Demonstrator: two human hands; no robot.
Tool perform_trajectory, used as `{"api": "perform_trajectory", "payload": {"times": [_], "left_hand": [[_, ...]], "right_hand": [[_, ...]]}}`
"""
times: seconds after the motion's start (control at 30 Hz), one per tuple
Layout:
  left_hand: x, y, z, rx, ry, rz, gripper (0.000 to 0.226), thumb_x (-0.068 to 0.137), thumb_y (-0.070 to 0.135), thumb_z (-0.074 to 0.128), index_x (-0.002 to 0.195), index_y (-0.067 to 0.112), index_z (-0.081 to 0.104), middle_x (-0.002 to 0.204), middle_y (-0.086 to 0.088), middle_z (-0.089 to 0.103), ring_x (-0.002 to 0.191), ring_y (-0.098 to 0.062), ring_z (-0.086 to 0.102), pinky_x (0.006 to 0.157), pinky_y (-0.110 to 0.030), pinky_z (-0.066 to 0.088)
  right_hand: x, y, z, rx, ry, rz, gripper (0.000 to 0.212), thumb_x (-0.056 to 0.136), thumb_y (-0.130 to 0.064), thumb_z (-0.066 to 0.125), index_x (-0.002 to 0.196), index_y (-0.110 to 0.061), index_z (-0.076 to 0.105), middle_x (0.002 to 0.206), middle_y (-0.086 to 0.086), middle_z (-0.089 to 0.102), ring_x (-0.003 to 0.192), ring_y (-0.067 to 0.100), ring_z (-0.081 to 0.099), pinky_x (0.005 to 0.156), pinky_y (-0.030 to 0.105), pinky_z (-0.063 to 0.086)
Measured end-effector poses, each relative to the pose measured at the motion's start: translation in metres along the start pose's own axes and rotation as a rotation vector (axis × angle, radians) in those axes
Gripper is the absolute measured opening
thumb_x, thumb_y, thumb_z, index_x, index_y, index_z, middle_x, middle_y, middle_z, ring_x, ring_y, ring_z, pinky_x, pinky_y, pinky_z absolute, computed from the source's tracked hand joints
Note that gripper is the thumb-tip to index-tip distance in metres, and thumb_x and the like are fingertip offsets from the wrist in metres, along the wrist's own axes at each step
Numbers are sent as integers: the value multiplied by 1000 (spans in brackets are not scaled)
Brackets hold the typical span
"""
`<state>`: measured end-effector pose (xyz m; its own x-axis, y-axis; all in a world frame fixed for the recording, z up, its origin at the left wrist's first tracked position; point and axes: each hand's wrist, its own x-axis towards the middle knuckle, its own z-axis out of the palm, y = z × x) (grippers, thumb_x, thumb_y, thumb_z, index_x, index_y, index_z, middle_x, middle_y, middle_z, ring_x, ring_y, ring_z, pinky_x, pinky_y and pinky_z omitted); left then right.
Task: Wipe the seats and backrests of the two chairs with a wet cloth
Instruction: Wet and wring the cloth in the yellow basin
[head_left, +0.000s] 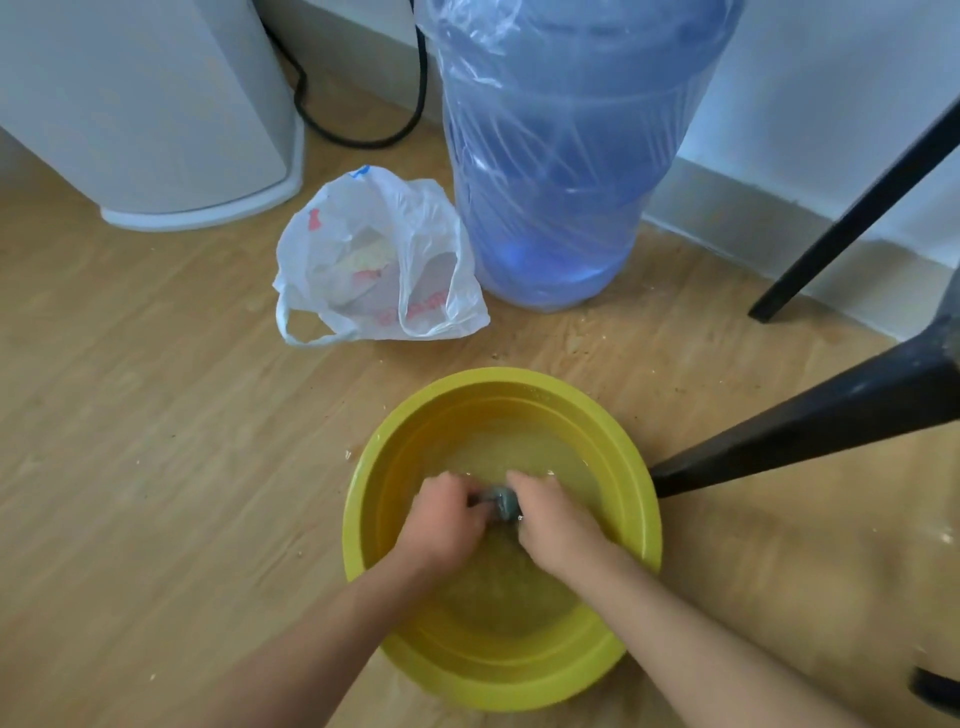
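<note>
A small grey cloth (503, 500) is clenched between the left hand (441, 519) and right hand (550, 519) over the yellow basin (374, 519), apparently to be wrung; black chair legs (810, 431) are seen at three o'clock.

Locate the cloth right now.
In the head view, the cloth is bunched low-centre between the left hand and right hand, both gripping it over the water inside the yellow basin on the wooden floor.
</note>
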<state>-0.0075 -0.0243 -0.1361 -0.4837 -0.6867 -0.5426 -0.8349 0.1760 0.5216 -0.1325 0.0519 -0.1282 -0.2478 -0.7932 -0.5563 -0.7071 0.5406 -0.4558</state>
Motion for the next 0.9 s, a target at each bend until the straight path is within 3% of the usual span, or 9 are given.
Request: {"api": "perform_trajectory", "payload": {"times": [0.1,0.13,0.23,0.37,0.47,0.53,0.63,0.73,0.9], "left_hand": [[-4,5,-9,-390,-12,-143,13,95,22,69,82,22,74,79,3,71,72,-11,64,59,-14,49],[-6,9,-12,-619,-35,-227,12,95,20,67,86,19,75,86,-4,75,79,-17,68,66,-17,54],[-13,26,-23,-1194,-132,-479,33,94,31,56,106,7,75,110,-20,77,103,-36,72,97,-50,56],[-7,37,-27,-1302,-168,-565,52,96,55,56,117,10,68,112,-13,73,103,-31,70,95,-48,56],[-8,42,-27,-1415,-220,-599,50,100,56,51,112,10,66,97,-13,69,97,-31,68,81,-41,56],[-14,47,-26,-1515,-231,-588,46,104,54,47,98,11,65,85,-8,65,87,-25,66,72,-34,55],[-20,47,-21,-1662,-290,-538,42,107,43,41,86,12,59,81,-6,58,78,-20,61,64,-26,57],[-18,41,-15,-1709,-392,-498,40,101,46,46,110,10,61,115,-17,57,113,-37,59,88,-48,59],[-8,42,-24,-1794,-493,-434,40,100,40,44,123,10,54,132,-25,52,121,-44,56,76,-51,62]], "right_hand": [[2,1,-5,248,25,65,22,91,0,54,88,-20,46,81,-2,55,81,24,58,67,36,45],[2,-1,-5,331,43,79,20,92,0,55,89,-18,46,79,-2,54,75,20,56,60,31,42],[-1,-15,-2,548,84,111,19,95,3,50,97,-15,44,86,-1,56,75,10,54,55,21,35],[-8,-37,8,819,169,98,36,79,11,43,97,-19,47,95,4,60,86,20,57,60,20,41],[-11,-50,10,1152,135,92,36,61,-12,49,95,-16,61,84,4,60,83,20,56,64,24,45],[-8,-56,14,1273,142,134,26,72,-31,54,91,-20,68,89,1,69,91,21,64,74,34,50],[-1,-61,18,926,317,245,42,92,-64,50,83,-27,67,86,-6,72,86,15,68,80,40,55],[1,-63,10,535,507,169,51,98,-59,44,64,-22,51,70,-3,64,75,22,62,74,42,54],[9,-63,-7,299,508,10,49,104,-45,38,71,-16,61,71,2,66,74,29,60,67,40,51]]}}
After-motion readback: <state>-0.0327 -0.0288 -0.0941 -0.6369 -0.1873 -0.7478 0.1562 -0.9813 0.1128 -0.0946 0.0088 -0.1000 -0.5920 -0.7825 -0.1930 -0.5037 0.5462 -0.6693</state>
